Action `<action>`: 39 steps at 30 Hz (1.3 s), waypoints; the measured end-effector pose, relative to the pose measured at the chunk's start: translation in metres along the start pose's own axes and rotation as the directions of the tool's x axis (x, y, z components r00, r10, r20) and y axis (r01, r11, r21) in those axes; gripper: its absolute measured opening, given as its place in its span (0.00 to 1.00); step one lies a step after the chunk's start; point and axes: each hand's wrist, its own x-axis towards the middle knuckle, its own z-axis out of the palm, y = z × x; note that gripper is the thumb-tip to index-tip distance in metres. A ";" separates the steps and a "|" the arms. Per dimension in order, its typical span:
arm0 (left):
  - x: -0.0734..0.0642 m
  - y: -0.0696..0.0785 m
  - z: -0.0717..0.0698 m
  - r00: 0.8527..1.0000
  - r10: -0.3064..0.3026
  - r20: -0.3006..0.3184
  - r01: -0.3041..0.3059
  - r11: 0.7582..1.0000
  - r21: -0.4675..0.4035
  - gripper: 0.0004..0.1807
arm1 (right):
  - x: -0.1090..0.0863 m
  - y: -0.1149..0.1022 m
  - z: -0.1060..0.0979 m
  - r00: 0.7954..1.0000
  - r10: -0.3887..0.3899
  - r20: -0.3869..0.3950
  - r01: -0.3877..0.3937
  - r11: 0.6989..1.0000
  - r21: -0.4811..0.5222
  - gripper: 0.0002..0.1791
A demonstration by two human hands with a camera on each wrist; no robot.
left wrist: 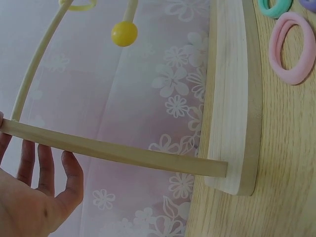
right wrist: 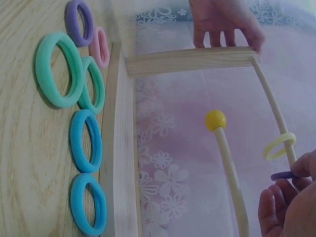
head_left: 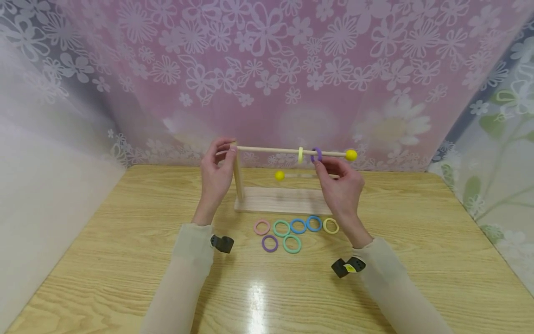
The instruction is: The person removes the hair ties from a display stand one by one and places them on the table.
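My left hand (head_left: 217,169) pinches the top of an upright wooden post (head_left: 238,178) between thumb and fingers. From that post a thin upper rod (head_left: 267,149) runs right, ending in a yellow ball (head_left: 351,155). A pale yellow hair tie (head_left: 300,155) hangs on the rod. To its right, a purple hair tie (head_left: 320,153) encircles the same rod, and my right hand (head_left: 343,185) pinches its lower edge. In the right wrist view, the purple hair tie (right wrist: 282,175) shows edge-on at the fingertips.
The stand's wooden base (head_left: 275,200) sits on the table. A lower rod tipped with a yellow ball (head_left: 280,175) passes behind my right hand. In front lie several hair ties: pink (head_left: 262,234), green (head_left: 281,235), blue, yellow (head_left: 331,232) and purple (head_left: 270,251). A floral curtain (head_left: 267,106) hangs behind.
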 end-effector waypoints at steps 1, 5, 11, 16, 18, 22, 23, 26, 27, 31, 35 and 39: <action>0.000 0.000 0.000 1.000 0.002 0.001 -0.002 1.000 -0.001 0.13 | 0.001 0.000 -0.001 1.000 0.004 -0.006 -0.004 1.000 -0.001 0.09; 0.000 0.001 0.000 1.000 0.016 0.002 -0.016 1.000 -0.003 0.13 | 0.002 0.001 -0.003 0.999 0.016 -0.028 -0.016 1.000 -0.005 0.08; -0.002 0.001 -0.001 1.000 0.026 0.012 -0.026 1.000 -0.002 0.14 | 0.003 0.001 -0.007 0.999 0.001 -0.038 -0.001 1.000 0.013 0.08; -0.003 0.002 -0.001 0.999 0.030 0.016 -0.030 1.000 -0.001 0.13 | 0.004 0.002 -0.011 0.999 0.004 -0.047 -0.002 0.999 0.032 0.08; -0.003 0.002 -0.001 0.999 0.030 0.018 -0.030 1.000 0.001 0.13 | 0.004 0.003 -0.013 0.998 0.008 -0.057 -0.006 0.999 0.038 0.08; -0.003 0.002 -0.001 0.999 0.024 0.021 -0.024 1.000 -0.001 0.13 | 0.005 0.003 -0.016 0.998 0.020 -0.065 -0.017 0.999 0.051 0.09; -0.003 0.002 -0.001 1.000 0.022 0.020 -0.021 1.000 -0.005 0.13 | 0.005 0.003 -0.017 0.998 0.021 -0.065 -0.018 0.999 0.049 0.09; -0.002 0.001 -0.001 1.000 0.011 0.016 -0.011 1.000 -0.016 0.13 | 0.004 0.002 -0.018 0.997 0.033 -0.070 -0.029 0.999 0.045 0.08; -0.002 0.001 -0.001 1.000 0.009 0.015 -0.009 1.000 -0.018 0.13 | 0.004 0.002 -0.018 0.997 0.034 -0.073 -0.031 0.999 0.043 0.08; -0.002 0.001 0.000 1.000 -0.001 0.011 0.001 1.000 -0.020 0.14 | 0.005 0.001 -0.020 0.996 0.039 -0.082 -0.035 0.998 0.042 0.09; -0.003 0.005 0.001 1.000 -0.013 0.011 0.013 1.000 -0.010 0.14 | 0.005 0.001 -0.024 0.996 0.031 -0.082 -0.027 0.999 0.042 0.09; -0.007 0.019 0.001 1.000 -0.019 0.016 0.019 1.000 -0.001 0.15 | 0.006 0.003 -0.028 0.995 0.029 -0.091 -0.027 0.999 0.027 0.09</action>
